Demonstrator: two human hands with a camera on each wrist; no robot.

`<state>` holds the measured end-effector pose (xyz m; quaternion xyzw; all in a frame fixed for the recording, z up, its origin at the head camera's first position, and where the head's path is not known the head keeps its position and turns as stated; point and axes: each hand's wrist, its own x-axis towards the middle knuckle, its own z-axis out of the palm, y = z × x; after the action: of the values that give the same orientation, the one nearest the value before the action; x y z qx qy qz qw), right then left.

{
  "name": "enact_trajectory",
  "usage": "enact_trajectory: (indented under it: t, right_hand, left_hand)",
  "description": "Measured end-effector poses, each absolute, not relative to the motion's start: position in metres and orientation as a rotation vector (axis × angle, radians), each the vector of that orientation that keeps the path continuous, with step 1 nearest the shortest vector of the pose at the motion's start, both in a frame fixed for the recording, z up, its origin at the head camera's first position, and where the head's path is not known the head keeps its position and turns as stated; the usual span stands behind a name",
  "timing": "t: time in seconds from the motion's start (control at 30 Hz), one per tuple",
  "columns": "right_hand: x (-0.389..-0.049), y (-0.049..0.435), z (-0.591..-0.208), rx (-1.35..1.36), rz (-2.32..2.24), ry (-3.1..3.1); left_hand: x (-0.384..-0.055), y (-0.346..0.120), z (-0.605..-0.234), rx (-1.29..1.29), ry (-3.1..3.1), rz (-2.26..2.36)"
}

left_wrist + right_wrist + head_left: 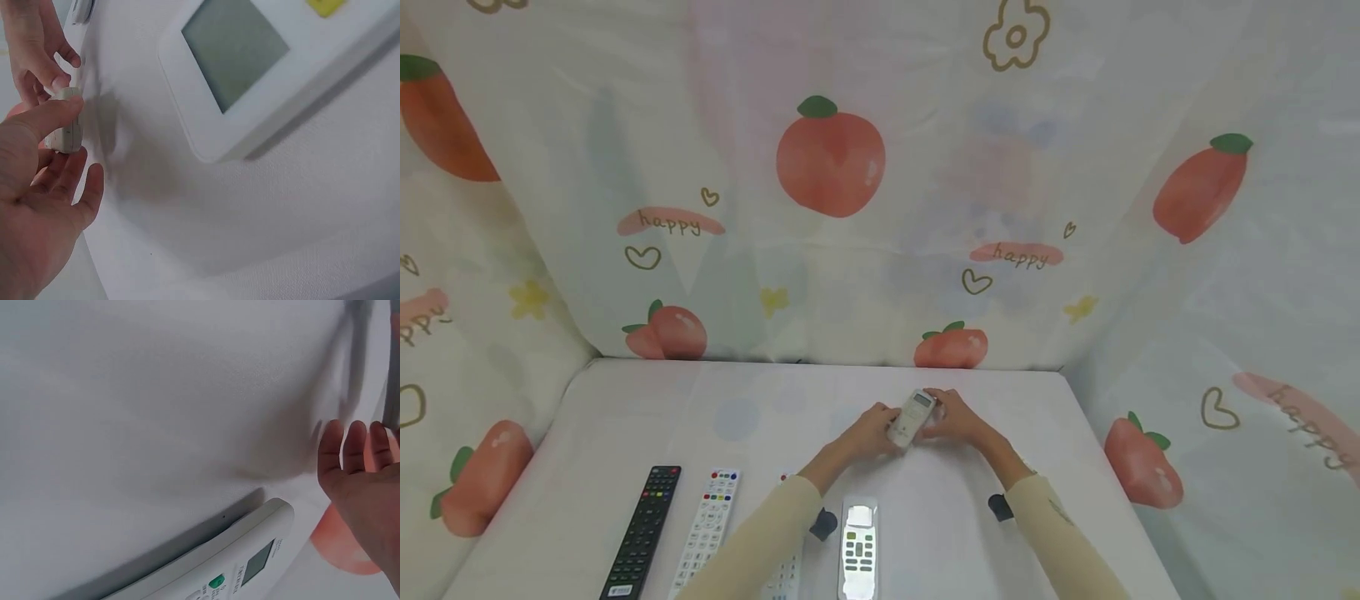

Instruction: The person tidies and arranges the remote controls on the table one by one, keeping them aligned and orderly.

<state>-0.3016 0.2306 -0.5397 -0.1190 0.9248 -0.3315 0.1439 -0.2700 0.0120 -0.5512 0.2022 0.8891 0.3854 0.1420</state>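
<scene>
Both hands hold a small white remote control [912, 417] with a little display, raised over the far part of the table and tilted. My left hand [871, 432] grips its lower end; in the left wrist view the thumb [59, 115] lies along one side of the remote control [70, 134], fingers beneath. My right hand [957, 418] has its fingers at the upper end, beside the display. In the right wrist view, fingertips of the right hand [369, 481] meet the held remote's grey edge [392, 384], which is mostly cut off by the frame.
Nearer on the white table lie a black remote [643, 529], a white remote with coloured buttons [706, 525], another white one [786, 579] partly under the left sleeve, and a white remote with a bright display [859, 550]. Printed cloth walls [880, 283] enclose the table.
</scene>
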Motion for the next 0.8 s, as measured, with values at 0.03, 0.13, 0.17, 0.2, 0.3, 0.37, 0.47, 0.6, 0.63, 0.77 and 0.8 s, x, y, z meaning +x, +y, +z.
enact_trajectory:
  t: [0.03, 0.13, 0.17, 0.2, 0.3, 0.37, 0.47, 0.6, 0.63, 0.77, 0.8]
  right_hand:
    - [-0.3, 0.231, -0.54, -0.351, -0.971, 2.665]
    - [-0.296, 0.231, -0.54, -0.38, -1.016, 2.663]
    - [-0.294, 0.231, -0.54, -0.382, -1.033, 2.66]
    - [-0.292, 0.231, -0.54, -0.379, -1.038, 2.659]
    - [-0.285, 0.231, -0.538, -0.381, -1.056, 2.65]
    - [-0.281, 0.23, -0.535, -0.391, -1.069, 2.64]
    - [-0.275, 0.231, -0.531, -0.402, -1.083, 2.628]
    - [-0.268, 0.234, -0.525, -0.443, -1.082, 2.621]
    - [-0.266, 0.234, -0.523, -0.457, -1.081, 2.616]
    - [-0.26, 0.238, -0.519, -0.529, -1.054, 2.603]
    - [-0.259, 0.239, -0.518, -0.545, -1.043, 2.6]
  left_hand:
    - [-0.269, 0.01, -0.55, 0.59, 2.559, 1.116]
    - [-0.267, 0.005, -0.547, 0.602, 2.539, 1.128]
    - [-0.265, 0.004, -0.546, 0.6, 2.526, 1.137]
    - [-0.264, 0.003, -0.544, 0.598, 2.513, 1.15]
    - [-0.259, 0.001, -0.541, 0.596, 2.477, 1.179]
    - [-0.256, 0.0, -0.539, 0.596, 2.465, 1.186]
    - [-0.251, -0.001, -0.537, 0.618, 2.468, 1.176]
    - [-0.245, 0.0, -0.533, 0.651, 2.457, 1.182]
    - [-0.242, 0.0, -0.532, 0.662, 2.452, 1.188]
    - [-0.233, 0.002, -0.53, 0.709, 2.459, 1.169]
    - [-0.231, 0.003, -0.53, 0.713, 2.461, 1.162]
